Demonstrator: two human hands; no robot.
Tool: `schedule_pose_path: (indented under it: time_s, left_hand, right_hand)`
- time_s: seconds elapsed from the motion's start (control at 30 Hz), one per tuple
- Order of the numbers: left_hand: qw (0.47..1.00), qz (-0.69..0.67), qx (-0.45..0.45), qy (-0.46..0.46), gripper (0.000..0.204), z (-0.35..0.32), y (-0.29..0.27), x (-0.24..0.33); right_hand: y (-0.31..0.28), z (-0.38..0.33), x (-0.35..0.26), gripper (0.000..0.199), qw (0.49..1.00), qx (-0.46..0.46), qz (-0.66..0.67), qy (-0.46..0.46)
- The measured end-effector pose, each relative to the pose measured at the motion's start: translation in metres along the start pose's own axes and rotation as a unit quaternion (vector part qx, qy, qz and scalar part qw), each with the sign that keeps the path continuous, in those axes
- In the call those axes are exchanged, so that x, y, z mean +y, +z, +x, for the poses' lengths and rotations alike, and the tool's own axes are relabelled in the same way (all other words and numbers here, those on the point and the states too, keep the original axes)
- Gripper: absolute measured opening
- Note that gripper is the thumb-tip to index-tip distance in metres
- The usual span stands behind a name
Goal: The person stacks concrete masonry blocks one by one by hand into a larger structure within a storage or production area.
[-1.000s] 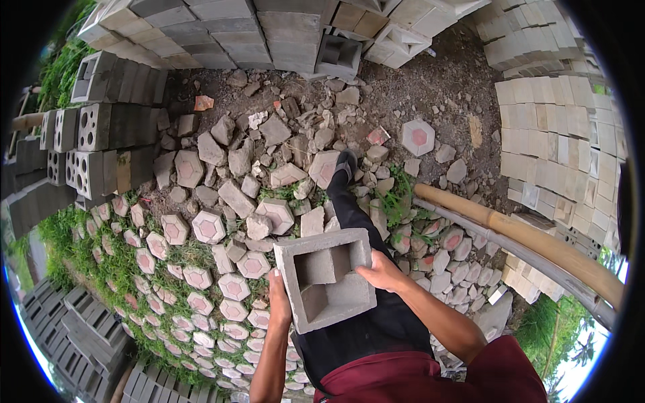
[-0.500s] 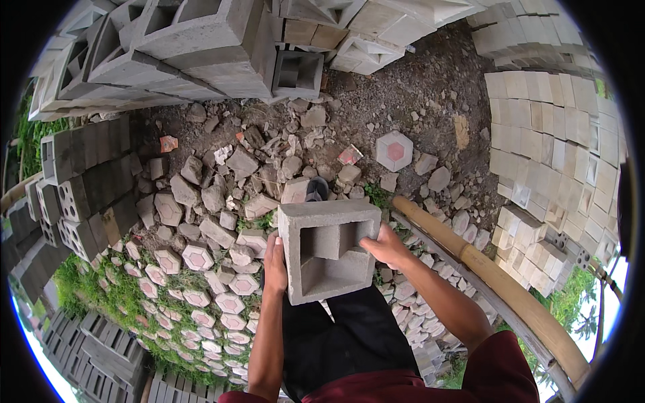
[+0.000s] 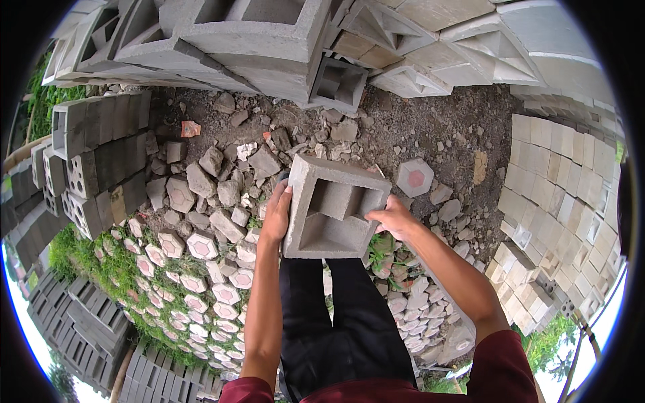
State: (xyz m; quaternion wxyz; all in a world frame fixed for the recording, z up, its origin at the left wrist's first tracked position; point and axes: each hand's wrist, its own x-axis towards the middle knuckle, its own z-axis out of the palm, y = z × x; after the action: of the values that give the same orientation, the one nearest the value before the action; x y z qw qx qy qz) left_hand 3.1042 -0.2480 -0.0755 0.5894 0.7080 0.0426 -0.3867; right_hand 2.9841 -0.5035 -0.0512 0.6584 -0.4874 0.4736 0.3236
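- Hollow grey concrete block [image 3: 334, 209] held up at waist height, clear of the rubble-strewn ground [image 3: 443, 134], open cells facing up.
- Left hand [image 3: 277, 215] flat on its left wall, right hand [image 3: 392, 218] clasping the right edge; fingers wrapped firmly.
- Carrying step, by the look.
- Stacked blocks [image 3: 269, 40] just ahead; next calls for steady lift, level grip.

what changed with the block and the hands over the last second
The hollow grey concrete block has been carried forward and raised toward the stacked blocks ahead, which now loom larger in view. The grip is unchanged: left hand on its left side, right hand on its right. The rubble and hexagonal pavers lie as before.
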Motion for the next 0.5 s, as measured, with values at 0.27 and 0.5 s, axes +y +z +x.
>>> schedule_pose_path:
  time_s: [0.27,0.5]
  left_hand:
    - [0.990,-0.118,-0.023,-0.079,0.046,0.059,-0.026,-0.041]
    - [0.794,-0.430,0.207,-0.376,0.065,0.081,-0.003,-0.124]
  right_hand:
    - [0.008,0.021,-0.047,0.034,1.000,0.020,-0.013,-0.006]
    - [-0.032,0.115,-0.038,0.037,0.997,0.045,0.044,0.032]
